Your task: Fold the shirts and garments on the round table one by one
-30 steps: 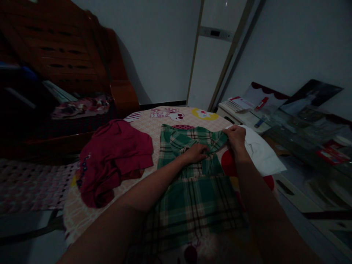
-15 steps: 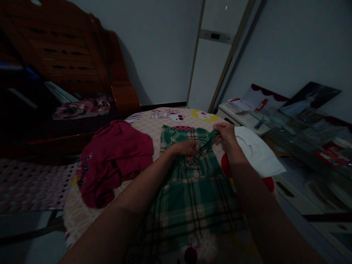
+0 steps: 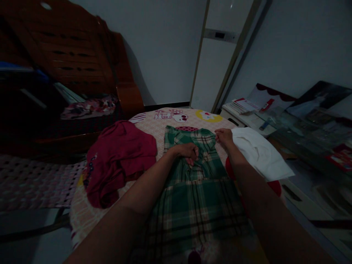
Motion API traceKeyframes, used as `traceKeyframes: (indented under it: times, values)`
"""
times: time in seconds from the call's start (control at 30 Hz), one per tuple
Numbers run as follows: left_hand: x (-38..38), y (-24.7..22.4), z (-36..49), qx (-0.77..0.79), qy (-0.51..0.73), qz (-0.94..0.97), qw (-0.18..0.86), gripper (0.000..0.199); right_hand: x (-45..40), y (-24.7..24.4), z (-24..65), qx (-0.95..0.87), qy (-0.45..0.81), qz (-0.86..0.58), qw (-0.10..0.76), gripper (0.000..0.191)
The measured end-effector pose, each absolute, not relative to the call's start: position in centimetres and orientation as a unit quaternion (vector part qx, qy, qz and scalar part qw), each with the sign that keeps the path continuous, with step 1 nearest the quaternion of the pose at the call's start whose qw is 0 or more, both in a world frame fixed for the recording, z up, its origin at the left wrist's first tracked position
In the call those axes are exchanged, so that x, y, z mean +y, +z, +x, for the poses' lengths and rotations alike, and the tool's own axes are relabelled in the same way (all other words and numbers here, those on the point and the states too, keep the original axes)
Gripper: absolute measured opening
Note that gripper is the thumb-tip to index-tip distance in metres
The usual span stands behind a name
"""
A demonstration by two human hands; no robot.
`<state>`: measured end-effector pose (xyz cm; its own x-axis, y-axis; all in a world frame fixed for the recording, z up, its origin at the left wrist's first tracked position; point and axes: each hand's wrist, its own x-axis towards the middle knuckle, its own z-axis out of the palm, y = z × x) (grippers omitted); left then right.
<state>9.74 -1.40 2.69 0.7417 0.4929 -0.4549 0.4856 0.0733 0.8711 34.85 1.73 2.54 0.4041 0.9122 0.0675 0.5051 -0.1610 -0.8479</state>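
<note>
In the head view, the green plaid garment (image 3: 202, 200) lies on the patterned table cover (image 3: 152, 126), running from the center down to the bottom of the frame. Its lower part looks spread fairly flat; the upper part, around the hands, is bunched and creased, so the smoothing there seems unfinished. A maroon garment (image 3: 123, 156) lies rumpled at center left, and a white cloth (image 3: 257, 150) at center right.

The left forearm slants up from the lower left; the left hand (image 3: 187, 151) rests over the bunched part, fingers curled, its grip unclear. The right forearm rises from the lower right; the right hand (image 3: 224, 136) has its fingertips drawn together at the garment's upper right edge, though whether they pinch fabric I cannot tell.
</note>
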Motion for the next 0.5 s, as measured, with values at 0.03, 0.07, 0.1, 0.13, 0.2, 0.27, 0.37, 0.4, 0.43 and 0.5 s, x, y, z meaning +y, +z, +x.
traceKeyframes:
  times: [0.03,0.07,0.1,0.13,0.2,0.27,0.37,0.4,0.43,0.5]
  values:
    - [-1.1,2.8,9.6,0.365,0.02,0.69,0.624,0.016,1.8,2.1,34.9,-0.496,0.232,-0.73,0.41,0.029]
    - [-0.7,2.9,9.4,0.382,0.059,0.701,0.599,0.017,1.7,1.7,34.9,-0.496,0.226,-0.734,0.405,0.03]
    - [-0.3,2.9,9.3,0.407,0.118,0.713,0.558,0.019,1.6,1.4,34.9,-0.492,0.22,-0.739,0.406,0.032]
    - [0.2,2.9,9.2,0.439,0.189,0.72,0.503,0.019,1.5,1.1,35.0,-0.485,0.212,-0.744,0.407,0.032]
    - [1.2,2.5,9.3,0.489,0.307,0.725,0.375,0.015,1.2,0.7,35.3,-0.482,0.193,-0.754,0.403,0.032]
    - [2.0,1.7,9.7,0.508,0.345,0.738,0.278,0.017,1.0,0.5,35.6,-0.499,0.172,-0.761,0.378,0.028]
    - [2.5,0.4,10.6,0.516,0.303,0.774,0.208,0.024,1.2,0.7,35.9,-0.523,0.152,-0.779,0.31,0.032]
    - [2.6,0.1,10.9,0.522,0.288,0.779,0.192,0.024,1.5,0.8,35.9,-0.527,0.152,-0.788,0.28,0.036]
    - [2.6,-0.2,11.2,0.53,0.276,0.782,0.178,0.024,1.8,1.0,35.9,-0.53,0.154,-0.795,0.252,0.039]
    - [2.5,-0.3,11.6,0.548,0.257,0.778,0.166,0.024,2.7,1.3,35.7,-0.535,0.155,-0.804,0.209,0.043]
